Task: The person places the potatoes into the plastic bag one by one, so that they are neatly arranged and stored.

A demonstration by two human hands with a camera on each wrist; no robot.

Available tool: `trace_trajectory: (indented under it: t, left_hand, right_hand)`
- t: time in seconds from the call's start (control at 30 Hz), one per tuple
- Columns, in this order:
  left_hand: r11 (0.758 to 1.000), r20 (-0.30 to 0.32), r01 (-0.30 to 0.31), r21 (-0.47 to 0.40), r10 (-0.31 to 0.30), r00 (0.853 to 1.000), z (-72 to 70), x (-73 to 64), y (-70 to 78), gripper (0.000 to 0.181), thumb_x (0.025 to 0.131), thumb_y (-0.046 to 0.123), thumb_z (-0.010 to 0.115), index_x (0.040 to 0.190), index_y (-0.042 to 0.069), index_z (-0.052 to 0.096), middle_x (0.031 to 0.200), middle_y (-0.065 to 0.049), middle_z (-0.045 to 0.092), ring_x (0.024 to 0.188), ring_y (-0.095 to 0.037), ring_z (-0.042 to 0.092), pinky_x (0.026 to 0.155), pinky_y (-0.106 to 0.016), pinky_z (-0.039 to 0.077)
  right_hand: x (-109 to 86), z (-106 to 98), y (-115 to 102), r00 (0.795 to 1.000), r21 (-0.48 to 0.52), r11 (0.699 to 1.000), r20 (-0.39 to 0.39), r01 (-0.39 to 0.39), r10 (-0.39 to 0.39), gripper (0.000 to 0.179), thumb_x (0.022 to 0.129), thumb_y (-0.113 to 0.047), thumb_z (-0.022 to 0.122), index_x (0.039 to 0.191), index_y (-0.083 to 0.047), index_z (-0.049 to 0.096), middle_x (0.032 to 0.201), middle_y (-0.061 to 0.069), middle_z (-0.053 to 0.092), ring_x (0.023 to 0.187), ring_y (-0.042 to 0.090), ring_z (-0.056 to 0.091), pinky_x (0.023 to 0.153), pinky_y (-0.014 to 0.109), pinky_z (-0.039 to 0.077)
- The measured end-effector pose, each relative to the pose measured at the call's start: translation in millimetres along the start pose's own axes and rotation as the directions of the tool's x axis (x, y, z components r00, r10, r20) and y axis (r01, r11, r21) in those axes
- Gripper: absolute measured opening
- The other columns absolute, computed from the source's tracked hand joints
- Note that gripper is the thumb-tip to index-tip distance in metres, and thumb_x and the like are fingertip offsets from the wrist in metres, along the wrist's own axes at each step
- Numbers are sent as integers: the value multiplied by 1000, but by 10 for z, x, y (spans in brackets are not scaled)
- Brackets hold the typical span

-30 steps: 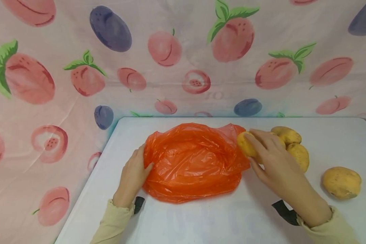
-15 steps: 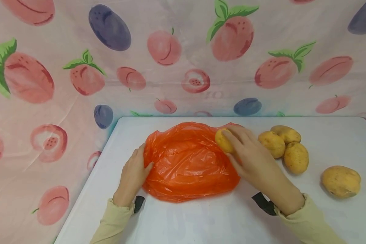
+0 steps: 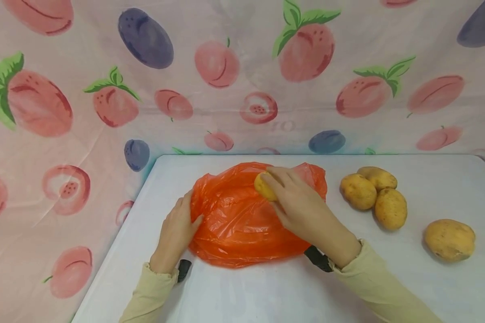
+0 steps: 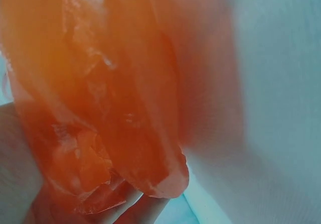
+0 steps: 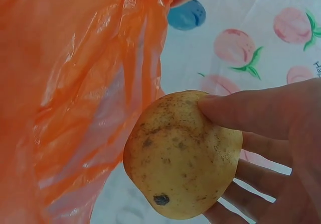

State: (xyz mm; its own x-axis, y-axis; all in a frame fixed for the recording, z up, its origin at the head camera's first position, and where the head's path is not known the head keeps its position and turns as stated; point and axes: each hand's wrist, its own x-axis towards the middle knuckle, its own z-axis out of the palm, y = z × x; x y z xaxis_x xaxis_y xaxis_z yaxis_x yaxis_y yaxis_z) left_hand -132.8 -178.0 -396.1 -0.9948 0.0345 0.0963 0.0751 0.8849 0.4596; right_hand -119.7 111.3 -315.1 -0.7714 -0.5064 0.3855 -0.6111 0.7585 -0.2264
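Note:
An orange plastic bag (image 3: pixel 234 224) lies spread on the white table, its mouth wide and facing up. At its left side my left hand (image 3: pixel 177 231) grips the edge, thumb over the inner side and fingers behind the film; the left wrist view has the orange film (image 4: pixel 110 108) between thumb and fingers. Over the bag's middle, my right hand (image 3: pixel 299 202) holds a yellow potato (image 3: pixel 264 186). In the right wrist view the potato (image 5: pixel 183 158) shows brown specks and a dark spot, with the thumb on one side and the fingers around the other.
Three potatoes (image 3: pixel 390 208) sit in a cluster right of the bag, and one larger potato (image 3: pixel 449 240) lies nearer the right edge. A fruit-print cloth (image 3: pixel 234 27) hangs behind the white table (image 3: pixel 266 291) and along its left side.
My right hand has carried the potato leftward from beside the cluster, across the bag's right edge, to above its middle. My left hand has stayed at the bag's left edge.

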Motion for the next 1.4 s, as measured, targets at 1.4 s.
trace_trajectory:
  t: [1.4]
  left_hand:
    - [1000, 5, -26, 8, 26, 1000, 13, -11, 23, 74, 89, 12, 74, 149, -3, 34, 137, -26, 52, 117, -41, 59, 97, -56, 51]
  right_hand:
    - [744, 769, -217, 944, 11, 994, 314, 105, -103, 39, 92, -11, 69, 129, -7, 60, 128, 8, 58, 115, 24, 54, 102, 34, 51]
